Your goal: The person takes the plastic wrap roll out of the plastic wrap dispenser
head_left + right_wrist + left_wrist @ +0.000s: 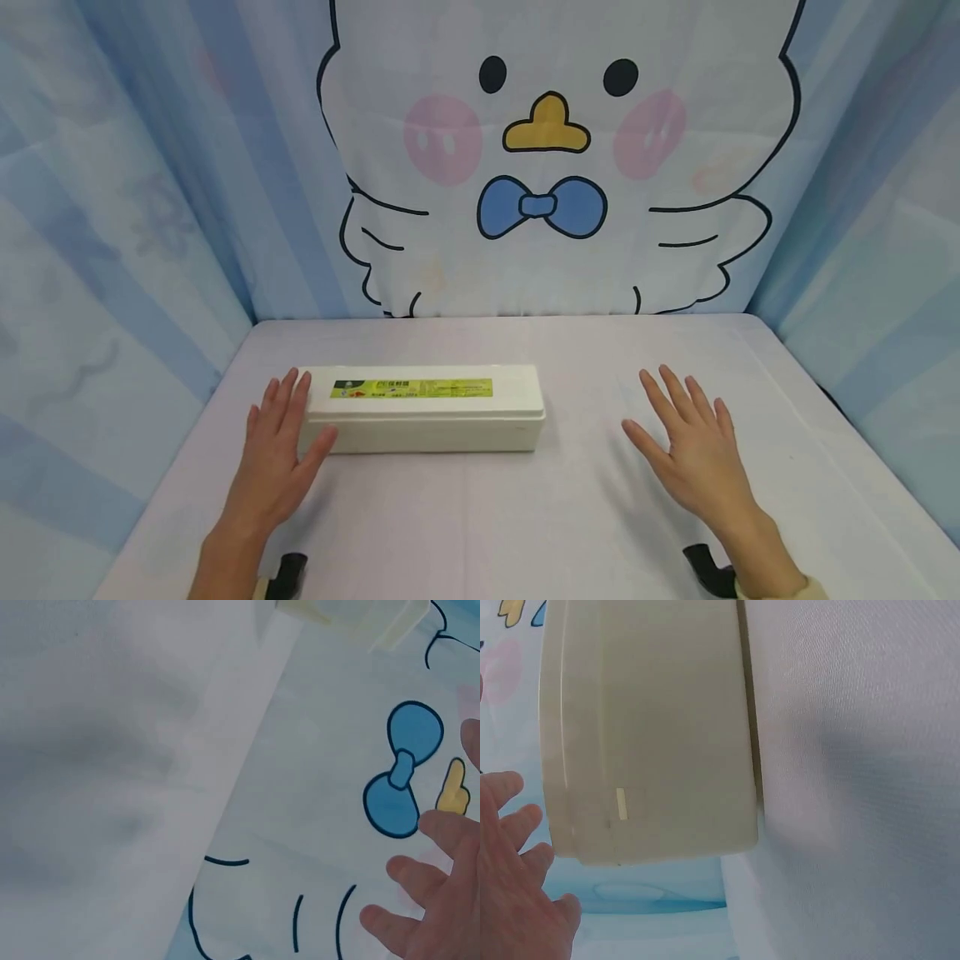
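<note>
A long white plastic box [435, 435] with a lid and a yellow-green label [450, 388] lies lengthwise on the table. My left hand [273, 467] is at its left end with fingers straight; in the head view it overlaps the box's corner. The left wrist view shows the side of the box [660, 735] with the left hand [517, 877] beside its lid edge; whether they touch, I cannot tell. Well to the right of the box, my right hand [693, 458] is held with fingers spread, holding nothing. Its fingers [397, 930] show in the right wrist view.
A white cloth covers the table [465, 533]. Behind it hangs a curtain [540, 275] with a cartoon figure wearing a blue bow tie. Blue patterned curtains [112, 275] close off both sides. Dark curved pieces [288, 575] sit near both wrists.
</note>
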`<state>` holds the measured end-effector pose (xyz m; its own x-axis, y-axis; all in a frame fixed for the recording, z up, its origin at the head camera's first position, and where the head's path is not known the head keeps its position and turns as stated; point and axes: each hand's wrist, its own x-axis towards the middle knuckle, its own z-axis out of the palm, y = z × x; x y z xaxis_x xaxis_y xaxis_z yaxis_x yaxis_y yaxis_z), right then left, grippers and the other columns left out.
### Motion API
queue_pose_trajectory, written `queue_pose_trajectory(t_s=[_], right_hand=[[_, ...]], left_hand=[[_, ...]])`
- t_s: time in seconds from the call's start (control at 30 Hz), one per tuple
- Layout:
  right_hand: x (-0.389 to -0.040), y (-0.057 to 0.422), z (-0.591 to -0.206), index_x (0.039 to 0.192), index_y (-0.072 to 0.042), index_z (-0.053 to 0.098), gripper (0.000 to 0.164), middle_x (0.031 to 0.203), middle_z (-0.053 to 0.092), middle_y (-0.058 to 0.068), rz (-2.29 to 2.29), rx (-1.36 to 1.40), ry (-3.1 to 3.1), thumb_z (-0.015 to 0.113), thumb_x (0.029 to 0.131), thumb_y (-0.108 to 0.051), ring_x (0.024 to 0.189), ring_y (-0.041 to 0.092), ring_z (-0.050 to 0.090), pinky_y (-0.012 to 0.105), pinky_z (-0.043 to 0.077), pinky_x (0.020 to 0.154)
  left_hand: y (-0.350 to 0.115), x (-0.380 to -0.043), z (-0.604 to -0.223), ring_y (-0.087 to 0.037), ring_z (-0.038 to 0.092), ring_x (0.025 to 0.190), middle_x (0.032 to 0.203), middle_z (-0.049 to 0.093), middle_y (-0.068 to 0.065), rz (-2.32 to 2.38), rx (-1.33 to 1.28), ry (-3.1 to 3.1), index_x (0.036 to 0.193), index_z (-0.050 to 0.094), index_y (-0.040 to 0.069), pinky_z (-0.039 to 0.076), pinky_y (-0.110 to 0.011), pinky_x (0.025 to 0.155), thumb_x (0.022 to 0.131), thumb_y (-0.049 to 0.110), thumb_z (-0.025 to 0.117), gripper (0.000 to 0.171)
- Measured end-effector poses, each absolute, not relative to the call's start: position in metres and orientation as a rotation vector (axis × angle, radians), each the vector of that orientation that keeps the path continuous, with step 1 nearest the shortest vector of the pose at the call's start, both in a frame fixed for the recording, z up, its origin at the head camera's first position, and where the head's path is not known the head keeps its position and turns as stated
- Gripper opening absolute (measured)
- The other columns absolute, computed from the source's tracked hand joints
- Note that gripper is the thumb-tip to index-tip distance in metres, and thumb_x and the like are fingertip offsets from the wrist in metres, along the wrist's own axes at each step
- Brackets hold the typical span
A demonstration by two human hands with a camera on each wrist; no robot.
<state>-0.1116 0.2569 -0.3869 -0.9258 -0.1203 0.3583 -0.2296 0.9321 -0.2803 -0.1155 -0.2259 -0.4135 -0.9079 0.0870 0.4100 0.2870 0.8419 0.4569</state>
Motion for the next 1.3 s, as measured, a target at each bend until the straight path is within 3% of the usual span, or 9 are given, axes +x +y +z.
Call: queue_pose_trajectory(t_s=[0.3,0.53,1.3], right_hand=[[-0.119,0.243,-0.384,0.158,-0.011,0.036,0.076,0.16,0.031,0.022,0.488,0.287,-2.737,0.065,0.096,-0.046,0.144,0.05,0.024,0.071,0.006,0.114],[-0.129,0.228,-0.379,0.158,-0.012,0.035,0.076,0.161,0.03,0.021,0.505,0.297,-2.765,0.062,0.097,-0.048,0.145,0.048,0.023,0.069,0.007,0.115],[-0.158,0.191,-0.377,0.16,-0.014,0.031,0.079,0.164,0.026,0.016,0.584,0.394,-2.825,0.062,0.097,-0.051,0.149,0.043,0.019,0.066,0.007,0.116]], left_hand=[[-0.232,-0.122,-0.411,-0.041,0.007,0.15,0.165,0.011,-0.022,-0.833,-0.213,-2.637,0.162,0.01,0.006,-0.001,-0.055,0.121,0.102,0.037,0.058,0.084],[-0.235,-0.13,-0.406,-0.042,0.006,0.151,0.167,0.005,-0.019,-1.001,-0.104,-2.654,0.163,0.005,0.011,0.015,-0.072,0.112,0.101,0.041,0.059,0.088],[-0.238,-0.142,-0.422,-0.043,0.006,0.151,0.167,0.003,-0.021,-1.233,0.049,-2.648,0.163,0.002,0.009,0.01,-0.068,0.115,0.098,0.045,0.062,0.096]])
